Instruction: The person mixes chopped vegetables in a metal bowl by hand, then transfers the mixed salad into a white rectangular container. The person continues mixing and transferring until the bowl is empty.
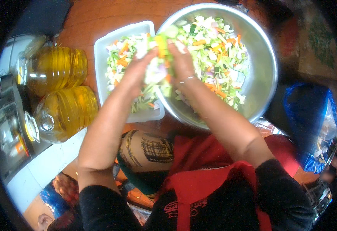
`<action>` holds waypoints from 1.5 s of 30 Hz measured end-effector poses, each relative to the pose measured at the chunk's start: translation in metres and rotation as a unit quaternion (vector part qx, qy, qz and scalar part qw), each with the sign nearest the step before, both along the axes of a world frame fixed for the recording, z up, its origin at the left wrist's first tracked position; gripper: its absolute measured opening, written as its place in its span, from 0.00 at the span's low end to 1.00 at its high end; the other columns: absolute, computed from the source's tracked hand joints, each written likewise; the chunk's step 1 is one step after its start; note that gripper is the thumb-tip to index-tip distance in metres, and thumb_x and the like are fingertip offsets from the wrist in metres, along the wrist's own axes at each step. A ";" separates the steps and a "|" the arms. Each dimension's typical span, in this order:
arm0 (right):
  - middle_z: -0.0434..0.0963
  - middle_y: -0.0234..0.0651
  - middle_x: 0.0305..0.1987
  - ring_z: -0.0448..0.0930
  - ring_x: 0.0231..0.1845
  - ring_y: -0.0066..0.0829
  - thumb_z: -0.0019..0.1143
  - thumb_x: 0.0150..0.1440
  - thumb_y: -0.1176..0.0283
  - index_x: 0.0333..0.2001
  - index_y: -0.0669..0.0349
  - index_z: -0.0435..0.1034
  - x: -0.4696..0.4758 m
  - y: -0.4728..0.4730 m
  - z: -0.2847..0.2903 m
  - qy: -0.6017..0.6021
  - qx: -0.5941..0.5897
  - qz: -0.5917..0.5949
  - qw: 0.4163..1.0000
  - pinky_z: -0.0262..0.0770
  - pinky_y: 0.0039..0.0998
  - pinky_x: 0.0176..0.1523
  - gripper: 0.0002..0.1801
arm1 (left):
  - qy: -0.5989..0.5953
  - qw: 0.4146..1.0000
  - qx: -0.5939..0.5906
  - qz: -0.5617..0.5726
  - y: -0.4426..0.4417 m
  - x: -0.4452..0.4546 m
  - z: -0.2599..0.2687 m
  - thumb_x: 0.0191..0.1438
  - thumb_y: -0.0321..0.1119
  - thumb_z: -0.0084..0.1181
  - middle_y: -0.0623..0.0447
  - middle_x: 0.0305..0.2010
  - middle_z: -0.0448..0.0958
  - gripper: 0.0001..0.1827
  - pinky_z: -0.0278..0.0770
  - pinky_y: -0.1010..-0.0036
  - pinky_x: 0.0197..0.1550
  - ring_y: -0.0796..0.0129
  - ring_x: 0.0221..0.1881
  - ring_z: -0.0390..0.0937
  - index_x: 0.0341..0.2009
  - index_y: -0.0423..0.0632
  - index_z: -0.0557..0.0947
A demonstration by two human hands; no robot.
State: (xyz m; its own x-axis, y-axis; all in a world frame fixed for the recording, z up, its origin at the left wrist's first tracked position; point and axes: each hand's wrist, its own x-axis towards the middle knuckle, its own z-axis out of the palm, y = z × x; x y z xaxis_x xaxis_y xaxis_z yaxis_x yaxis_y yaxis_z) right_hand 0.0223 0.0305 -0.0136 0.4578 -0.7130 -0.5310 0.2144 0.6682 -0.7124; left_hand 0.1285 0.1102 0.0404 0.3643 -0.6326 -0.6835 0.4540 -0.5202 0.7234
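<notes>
A heap of chopped vegetables (158, 66) is gathered between my two hands, blurred by motion. My left hand (139, 68) presses it from the left, over a white plastic tub (97, 69). From the other side my right hand (182, 62), with a thin bracelet at the wrist, closes on the same heap above the near-left rim of a large metal bowl (261, 83). Cut cabbage, carrot sticks and pieces of purple onion (214, 52) lie spread in the bowl. A similar mix (117, 62) fills much of the tub. Tub and bowl stand side by side, the bowl's rim overlapping the tub's edge.
Two large clear bottles of yellow oil (70, 106) lie left of the tub. A blue plastic bag (307, 115) sits at the right. Beneath the containers is an orange-brown surface (107, 14). White tiles (50, 156) and a red net bag (65, 186) show at the lower left.
</notes>
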 end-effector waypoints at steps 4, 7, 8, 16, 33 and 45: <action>0.70 0.49 0.63 0.71 0.63 0.37 0.64 0.55 0.48 0.68 0.61 0.58 0.054 0.032 -0.010 0.004 -0.047 0.144 0.988 0.70 0.35 0.61 0.45 | -0.003 0.996 0.087 0.028 0.049 0.073 0.001 0.58 0.57 0.58 0.40 0.64 0.68 0.42 0.72 0.49 0.59 0.52 0.61 0.70 0.68 0.44 0.62; 0.67 0.48 0.67 0.67 0.67 0.40 0.61 0.57 0.49 0.69 0.62 0.56 0.069 0.035 -0.032 0.033 -0.079 0.258 0.962 0.69 0.37 0.64 0.44 | -0.022 0.982 0.179 0.054 0.078 0.111 -0.029 0.58 0.59 0.56 0.44 0.61 0.69 0.39 0.72 0.50 0.56 0.54 0.57 0.70 0.65 0.47 0.66; 0.67 0.47 0.67 0.67 0.67 0.40 0.60 0.58 0.50 0.69 0.62 0.56 0.067 0.034 -0.035 0.032 -0.080 0.278 0.957 0.69 0.38 0.64 0.43 | -0.041 0.977 0.200 0.059 0.082 0.115 -0.039 0.59 0.58 0.56 0.45 0.61 0.68 0.38 0.71 0.50 0.56 0.53 0.58 0.69 0.65 0.47 0.66; 0.78 0.32 0.41 0.76 0.36 0.24 0.53 0.59 0.75 0.55 0.54 0.73 -0.116 -0.084 -0.063 0.173 -0.097 0.170 0.965 0.77 0.26 0.41 0.19 | -0.396 0.910 0.096 -0.075 -0.018 0.040 -0.065 0.58 0.47 0.55 0.41 0.49 0.78 0.24 0.74 0.60 0.52 0.53 0.51 0.76 0.52 0.42 0.77; 0.65 0.42 0.69 0.64 0.69 0.41 0.52 0.60 0.43 0.69 0.48 0.60 -0.248 -0.025 -0.184 0.193 0.078 0.033 0.978 0.57 0.41 0.70 0.38 | -0.168 0.967 0.177 -0.070 -0.019 -0.173 -0.207 0.49 0.60 0.63 0.32 0.66 0.63 0.50 0.67 0.55 0.62 0.45 0.63 0.67 0.67 0.38 0.64; 0.69 0.46 0.66 0.70 0.65 0.38 0.51 0.59 0.40 0.68 0.59 0.59 -0.175 -0.057 -0.096 0.080 0.108 0.012 0.991 0.65 0.37 0.67 0.43 | 0.092 0.995 -0.010 0.040 -0.069 -0.148 -0.131 0.55 0.49 0.63 0.44 0.58 0.72 0.40 0.77 0.63 0.52 0.59 0.55 0.74 0.65 0.41 0.63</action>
